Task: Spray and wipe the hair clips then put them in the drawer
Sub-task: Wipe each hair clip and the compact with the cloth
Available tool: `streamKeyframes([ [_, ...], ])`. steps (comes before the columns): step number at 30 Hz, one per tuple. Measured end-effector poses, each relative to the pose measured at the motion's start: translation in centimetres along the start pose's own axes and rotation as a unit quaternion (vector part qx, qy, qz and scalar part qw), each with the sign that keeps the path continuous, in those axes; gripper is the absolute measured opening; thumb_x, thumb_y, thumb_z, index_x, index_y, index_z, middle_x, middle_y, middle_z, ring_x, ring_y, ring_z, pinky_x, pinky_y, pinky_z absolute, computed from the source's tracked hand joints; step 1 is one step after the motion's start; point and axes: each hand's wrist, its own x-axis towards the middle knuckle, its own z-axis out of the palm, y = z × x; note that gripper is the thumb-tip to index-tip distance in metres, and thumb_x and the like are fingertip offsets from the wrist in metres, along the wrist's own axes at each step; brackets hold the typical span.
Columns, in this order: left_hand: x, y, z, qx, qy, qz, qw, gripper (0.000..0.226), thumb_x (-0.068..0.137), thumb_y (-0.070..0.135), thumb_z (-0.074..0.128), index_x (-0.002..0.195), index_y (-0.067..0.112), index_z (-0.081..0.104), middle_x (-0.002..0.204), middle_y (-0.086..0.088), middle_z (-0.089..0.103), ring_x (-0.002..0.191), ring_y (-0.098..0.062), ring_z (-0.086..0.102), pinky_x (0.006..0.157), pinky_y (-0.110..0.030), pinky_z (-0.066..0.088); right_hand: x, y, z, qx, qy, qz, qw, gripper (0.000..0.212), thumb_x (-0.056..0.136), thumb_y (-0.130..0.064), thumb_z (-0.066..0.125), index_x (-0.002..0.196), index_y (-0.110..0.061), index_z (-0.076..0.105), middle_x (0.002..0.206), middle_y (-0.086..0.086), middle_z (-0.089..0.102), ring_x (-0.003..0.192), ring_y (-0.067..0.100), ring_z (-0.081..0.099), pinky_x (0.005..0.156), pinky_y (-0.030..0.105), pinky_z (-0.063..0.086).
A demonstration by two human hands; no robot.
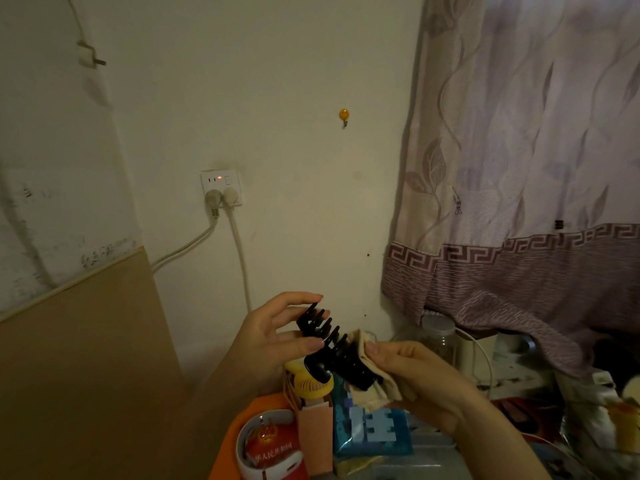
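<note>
- The black claw hair clip [329, 344] is held in mid-air, pinched at its teeth by the left hand [273, 336].
- The beige cloth [372, 370] is clamped against the clip's right end by the right hand [426, 379].
- A slip from the light pinch is risked if wiping is forceful; the clip could be dropped into the near clutter.

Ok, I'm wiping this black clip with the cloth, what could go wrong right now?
The left hand holds the black hair clip only lightly at its toothed end, so pressure from the cloth in the right hand could knock it loose. It would probably fall into the clutter below, near the yellow fan.
</note>
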Motion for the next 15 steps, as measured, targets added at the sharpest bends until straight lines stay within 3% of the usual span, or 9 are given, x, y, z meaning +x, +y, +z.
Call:
streamKeyframes([
  [4,0.1,-0.2,-0.1,-0.002,0.001,0.0,1.0,0.051,0.061,0.0,0.071,0.11,0.01,0.063,0.106,-0.008,0.072,0.095,-0.023,0.071,0.072,-0.025,0.056,0.2,0.3,0.1,0.004,-0.015,0.002,1.0,0.024,0.073,-0.027,0.068,0.083,-0.008,0.077,0.079,0.012,0.071,0.063,0.017,0.064,0.059,0.027,0.051],
  [8,0.3,-0.5,0.0,0.018,0.015,-0.002,1.0,0.049,0.072,-0.014,0.067,0.114,0.012,0.063,0.111,-0.009,0.07,0.094,-0.021,0.071,0.073,-0.023,0.056,0.3,0.8,0.5,-0.004,0.034,-0.02,0.999,0.034,0.061,-0.031,0.074,0.084,-0.006,0.077,0.079,0.015,0.069,0.06,0.019,0.062,0.057,0.026,0.05],
  [15,0.6,-0.8,0.2,0.034,0.031,0.007,0.999,0.048,0.074,-0.015,0.067,0.111,0.015,0.065,0.112,-0.003,0.071,0.091,-0.024,0.071,0.073,-0.023,0.055,0.7,1.7,1.0,0.027,0.04,-0.03,0.998,0.04,0.068,-0.035,0.071,0.1,-0.012,0.076,0.094,0.019,0.066,0.074,0.025,0.06,0.067,0.033,0.051],
])
